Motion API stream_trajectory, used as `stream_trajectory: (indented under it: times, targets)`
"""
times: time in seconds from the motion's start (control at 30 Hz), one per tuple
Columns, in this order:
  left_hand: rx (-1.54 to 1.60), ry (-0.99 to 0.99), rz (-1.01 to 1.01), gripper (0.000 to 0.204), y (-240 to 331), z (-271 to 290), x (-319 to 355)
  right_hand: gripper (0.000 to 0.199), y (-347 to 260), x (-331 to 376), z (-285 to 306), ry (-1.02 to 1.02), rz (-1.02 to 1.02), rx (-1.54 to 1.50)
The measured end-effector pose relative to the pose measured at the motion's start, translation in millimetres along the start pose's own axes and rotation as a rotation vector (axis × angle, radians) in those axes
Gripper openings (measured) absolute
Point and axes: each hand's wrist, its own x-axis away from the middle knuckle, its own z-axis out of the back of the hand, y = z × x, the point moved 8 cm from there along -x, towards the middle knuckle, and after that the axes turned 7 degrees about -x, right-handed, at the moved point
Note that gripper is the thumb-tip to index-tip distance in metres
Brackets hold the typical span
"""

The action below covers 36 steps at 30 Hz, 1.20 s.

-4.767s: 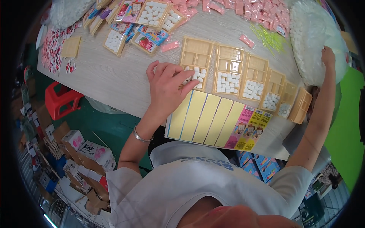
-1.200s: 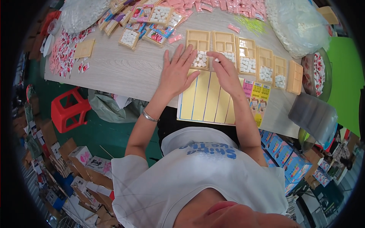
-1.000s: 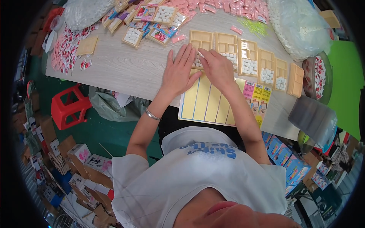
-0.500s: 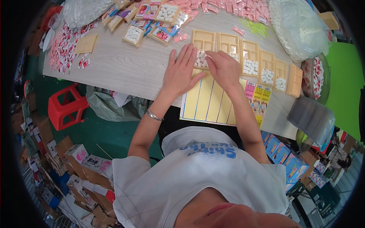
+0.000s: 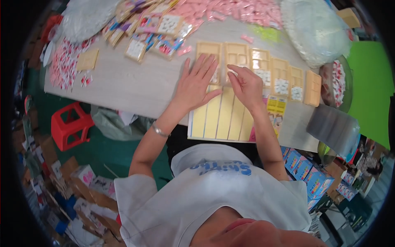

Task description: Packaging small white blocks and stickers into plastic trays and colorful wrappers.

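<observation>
My left hand [image 5: 196, 84] lies flat with spread fingers over a beige compartment tray [image 5: 208, 48], hiding much of its white pieces. Just right of it, my right hand [image 5: 248, 87] is over the lower part of a second beige tray [image 5: 237, 49]. Its thumb and index finger are a little apart, nothing visible between them, while the other fingers curl in. More such trays stand in a row to the right, with small white pieces [image 5: 281, 86] in their lower compartments. Below my hands is a yellow printed card sheet [image 5: 224, 115].
Filled packs [image 5: 169, 24] and pink sachets [image 5: 205, 10] are heaped at the back. A large clear bag of white pieces [image 5: 314, 35] stands at the back right, near a bowl of red-white sachets [image 5: 338, 82]. A red stool [image 5: 70, 123] is at left below the table edge.
My right hand has moved off the first tray's white pieces to the second tray, thumb and index now parted. The left hand stays spread on the first tray. The whole view has shifted slightly.
</observation>
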Motion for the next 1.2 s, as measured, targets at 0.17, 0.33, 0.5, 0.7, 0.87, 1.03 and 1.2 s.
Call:
stream_trajectory:
  times: [0.17,0.33,0.5,0.7,0.87,1.03,1.2]
  targets:
    - [-0.04,-0.032,-0.07,0.09,14.6,1.4,-15.5,0.021,97.6,-47.3,104.4,0.458,-0.465,-0.818]
    - [-0.034,-0.103,-0.062,0.093,17.4,-8.4,-22.5,0.028,225.9,-117.5,299.6,0.86,-0.312,-0.326]
    - [0.046,-0.111,-0.122,0.094,21.5,-10.4,-26.8,0.046,320.1,-182.0,379.0,0.516,-0.436,0.629]
    - [0.04,-0.192,-0.067,0.094,12.8,-7.2,-14.9,0.029,178.0,-199.8,252.2,0.581,0.126,0.542]
    - [0.079,-0.187,-0.094,0.093,15.7,-9.5,-20.4,0.013,67.8,-145.9,62.7,-0.107,0.323,0.252]
    - [0.235,0.157,0.057,0.075,-16.8,17.3,-27.2,0.021,91.0,-127.2,19.5,-0.163,0.189,0.39]
    - [0.233,0.282,0.108,0.048,-41.7,11.4,-25.5,0.02,88.6,-123.8,8.9,-0.143,0.207,0.44]
